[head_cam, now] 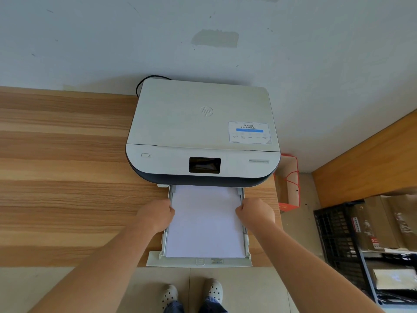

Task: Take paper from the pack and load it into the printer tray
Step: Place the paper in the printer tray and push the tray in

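Two hands are at the pulled-out tray of a white printer, one on each long side of the paper lying inside it. The left hand is curled with its fingertips against the left edge of the sheets, and the right hand is curled the same way against the right edge; both are closed onto the stack's sides, though how firmly they pinch it cannot be told. The paper is one white stack, lying flat in the tray, its far end reaching under the printer's dark front and its near end stopping just short of the tray's front lip. The printer stands on a wooden desk against a pale wall, and the tray juts past the desk's near edge. One dark screen sits in the printer's front panel, and one sticker is on its lid. To the right, on the floor, stands one red and white paper bag beside the desk, and farther right one black crate sits on a shelf next to some cardboard boxes. Two pale shoes show at the bottom.
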{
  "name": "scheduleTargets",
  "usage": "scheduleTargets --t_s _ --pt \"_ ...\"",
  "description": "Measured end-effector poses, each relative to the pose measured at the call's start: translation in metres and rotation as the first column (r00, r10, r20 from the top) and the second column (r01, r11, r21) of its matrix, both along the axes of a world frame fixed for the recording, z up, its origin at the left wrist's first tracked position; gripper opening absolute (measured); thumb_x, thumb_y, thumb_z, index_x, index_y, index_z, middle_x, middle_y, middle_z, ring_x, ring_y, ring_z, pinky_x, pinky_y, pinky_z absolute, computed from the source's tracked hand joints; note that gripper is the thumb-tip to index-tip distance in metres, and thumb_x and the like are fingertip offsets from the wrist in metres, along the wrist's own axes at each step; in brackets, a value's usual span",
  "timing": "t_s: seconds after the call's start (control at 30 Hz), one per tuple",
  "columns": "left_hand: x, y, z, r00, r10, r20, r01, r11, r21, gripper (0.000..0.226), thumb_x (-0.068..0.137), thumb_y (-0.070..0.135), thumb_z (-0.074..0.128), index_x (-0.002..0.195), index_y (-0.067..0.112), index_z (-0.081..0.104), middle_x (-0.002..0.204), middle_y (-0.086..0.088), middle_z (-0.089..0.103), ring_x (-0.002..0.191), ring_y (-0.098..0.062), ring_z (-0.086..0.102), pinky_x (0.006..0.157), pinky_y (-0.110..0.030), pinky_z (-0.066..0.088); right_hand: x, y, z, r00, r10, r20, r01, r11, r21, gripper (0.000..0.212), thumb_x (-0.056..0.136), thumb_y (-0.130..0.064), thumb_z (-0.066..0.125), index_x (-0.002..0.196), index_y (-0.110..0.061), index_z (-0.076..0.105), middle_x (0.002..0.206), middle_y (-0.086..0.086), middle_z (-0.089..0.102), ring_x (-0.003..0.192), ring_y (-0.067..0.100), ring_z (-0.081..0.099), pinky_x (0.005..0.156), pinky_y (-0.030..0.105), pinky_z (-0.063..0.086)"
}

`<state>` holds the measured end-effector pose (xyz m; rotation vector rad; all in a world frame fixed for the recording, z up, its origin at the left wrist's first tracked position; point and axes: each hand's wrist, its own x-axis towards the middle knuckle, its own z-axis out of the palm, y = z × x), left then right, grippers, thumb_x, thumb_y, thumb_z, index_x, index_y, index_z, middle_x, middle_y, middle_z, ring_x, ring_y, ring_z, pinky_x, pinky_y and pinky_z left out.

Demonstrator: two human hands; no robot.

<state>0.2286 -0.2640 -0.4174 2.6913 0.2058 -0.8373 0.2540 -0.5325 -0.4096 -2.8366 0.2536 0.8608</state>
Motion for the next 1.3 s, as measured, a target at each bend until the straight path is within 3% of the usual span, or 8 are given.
scheduleTargets --t_s 0.13,0.4,0.57,0.73,0.83,0.97,1.3 --pt "0.001 0.0 -0.004 1.0 0.002 -0.006 -0.002 1.0 -0.026 0.024 0.096 0.026 0.037 0.085 0.017 0.056 0.077 0.001 0.057 0.07 -0.011 0.055 0.058 -0.023 0.041 0.001 0.002 -0.002 1.0 -0.019 -0.018 0.02 1.0 0.02 0.017 0.083 -0.014 0.04 0.078 -0.019 0.056 0.07 0.0 0.057 0.059 0.015 0.054 0.047 0.024 0.038" --pt "0.0 0.003 -0.004 0.999 -0.044 0.016 0.044 0.999 -0.018 0.023 0.097 0.029 0.036 0.081 0.022 0.051 0.074 0.002 0.055 0.066 -0.01 0.053 0.056 -0.024 0.039 0.0 0.0 -0.004 1.0 0.015 -0.014 -0.015 1.0 0.01 0.017 0.085 -0.017 0.039 0.081 -0.019 0.055 0.072 0.0 0.057 0.069 0.021 0.06 0.056 0.027 0.047" --pt "0.0 0.0 -0.005 0.997 -0.074 0.04 0.072 0.997 0.027 0.024 0.098 0.027 0.035 0.098 0.017 0.057 0.08 0.002 0.057 0.073 -0.011 0.057 0.065 -0.024 0.046 0.001 0.003 -0.004 0.999 0.031 -0.026 -0.031 1.0 -0.003 0.016 0.087 -0.013 0.039 0.087 -0.017 0.054 0.076 0.003 0.057 0.073 0.023 0.062 0.064 0.031 0.054" --pt "0.0 0.004 -0.004 0.993 -0.113 0.047 0.111 0.993 0.037 0.027 0.098 0.03 0.033 0.098 0.017 0.056 0.079 0.005 0.055 0.072 -0.009 0.054 0.06 -0.024 0.042 0.0 0.0 -0.004 0.999 0.033 -0.023 -0.033 0.999 -0.001 0.016 0.086 -0.014 0.038 0.086 -0.019 0.053 0.072 0.0 0.054 0.071 0.022 0.06 0.056 0.027 0.046" --pt "-0.001 0.002 -0.005 0.99 -0.122 0.07 0.117 0.991 0.063 0.027 0.098 0.029 0.033 0.102 0.017 0.056 0.077 0.005 0.052 0.071 -0.01 0.053 0.06 -0.025 0.04 -0.001 0.001 -0.005 0.999 0.034 -0.019 -0.034 0.999 -0.014 0.023 0.087 -0.013 0.038 0.096 -0.017 0.059 0.08 0.002 0.058 0.074 0.023 0.062 0.058 0.028 0.047" --pt "-0.001 0.0 -0.009 0.995 -0.087 0.052 0.085 0.995 0.042 0.031 0.098 0.028 0.033 0.113 0.014 0.056 0.091 -0.001 0.06 0.076 -0.013 0.055 0.064 -0.025 0.042 -0.001 0.004 -0.006 0.999 0.03 -0.016 -0.031 0.998 -0.046 0.03 0.089 -0.009 0.037 0.107 -0.014 0.06 0.086 0.005 0.058 0.076 0.025 0.059 0.065 0.032 0.05" --pt "-0.001 -0.003 -0.011 0.993 -0.111 0.035 0.108 0.991 0.082 0.024 0.098 0.022 0.037 0.111 0.014 0.056 0.091 0.001 0.059 0.081 -0.014 0.059 0.067 -0.025 0.047 -0.007 0.006 -0.008 0.999 0.037 0.0 -0.037 0.997 -0.075 0.032 0.092 -0.008 0.036 0.116 -0.014 0.058 0.104 0.009 0.065 0.083 0.026 0.062 0.064 0.032 0.048"
